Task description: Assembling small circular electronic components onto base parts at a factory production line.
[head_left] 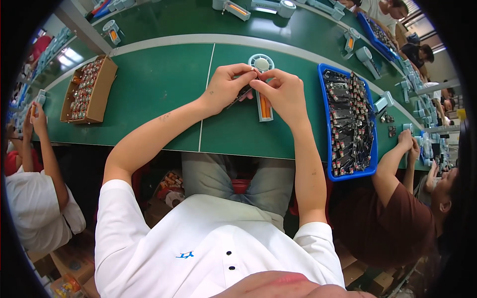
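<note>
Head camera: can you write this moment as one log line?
left hand: pinching small part | right hand: pinching it too | below: fan handle on green table | right: blue tray

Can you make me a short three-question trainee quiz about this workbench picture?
1. True or false: the blue tray lies to the right of the right hand.
2. What lies on the green table far to the left of the left hand? A) a cardboard box of small parts B) a red bucket C) a laptop
3. Fill in: both hands meet over a pale handheld fan with an ______ battery showing in its handle.

Key: 1 true; 2 A, the cardboard box; 3 orange.
</note>
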Available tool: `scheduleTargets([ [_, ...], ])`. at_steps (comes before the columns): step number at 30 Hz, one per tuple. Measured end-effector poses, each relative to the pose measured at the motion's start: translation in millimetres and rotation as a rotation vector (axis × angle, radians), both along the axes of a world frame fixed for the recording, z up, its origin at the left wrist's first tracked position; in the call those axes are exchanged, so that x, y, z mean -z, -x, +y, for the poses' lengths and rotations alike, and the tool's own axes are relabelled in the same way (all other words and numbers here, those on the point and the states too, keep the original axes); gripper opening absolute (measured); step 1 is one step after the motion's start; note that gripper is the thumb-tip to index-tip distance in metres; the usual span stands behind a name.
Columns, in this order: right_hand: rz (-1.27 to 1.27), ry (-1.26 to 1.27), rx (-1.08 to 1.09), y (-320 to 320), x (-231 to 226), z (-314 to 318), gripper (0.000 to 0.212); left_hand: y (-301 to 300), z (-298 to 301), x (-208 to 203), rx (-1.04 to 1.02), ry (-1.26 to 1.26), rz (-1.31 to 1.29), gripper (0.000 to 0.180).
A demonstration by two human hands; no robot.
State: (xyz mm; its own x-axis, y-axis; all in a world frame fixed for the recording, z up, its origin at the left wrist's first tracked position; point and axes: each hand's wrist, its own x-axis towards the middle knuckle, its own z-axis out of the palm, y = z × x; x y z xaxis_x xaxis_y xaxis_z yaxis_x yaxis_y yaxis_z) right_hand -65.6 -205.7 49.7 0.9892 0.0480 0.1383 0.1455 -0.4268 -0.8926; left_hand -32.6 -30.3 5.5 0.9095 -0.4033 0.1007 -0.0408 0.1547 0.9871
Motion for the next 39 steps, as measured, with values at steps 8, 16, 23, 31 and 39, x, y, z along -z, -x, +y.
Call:
scheduleTargets([
  [8,0.286,-0.63,-0.001,-3.6,7.0,-21.9,0.023,-7.3,-5.6,-8.9,-0.15,0.043,-0.002,0.015],
  [16,0.227,-0.716,-0.004,27.3,22.8,-28.2,0.032,-2.5,4.3,-6.8,0.031,0.073,-0.029,0.009],
  [23,-0.034,-0.587,0.051,52.8,31.0,-2.5,0.036,21.4,5.4,-1.7,0.061,-0.011,-0.193,0.006],
  [31,-0.417,-0.36,0.166,59.2,54.1,8.1,0.038,22.9,9.1,9.5,0.052,-0.11,-0.465,0.012],
  [39,-0.531,-0.146,0.146,61.3,57.9,7.1,0.035,24.3,7.5,10.9,0.047,-0.152,-0.573,0.013],
])
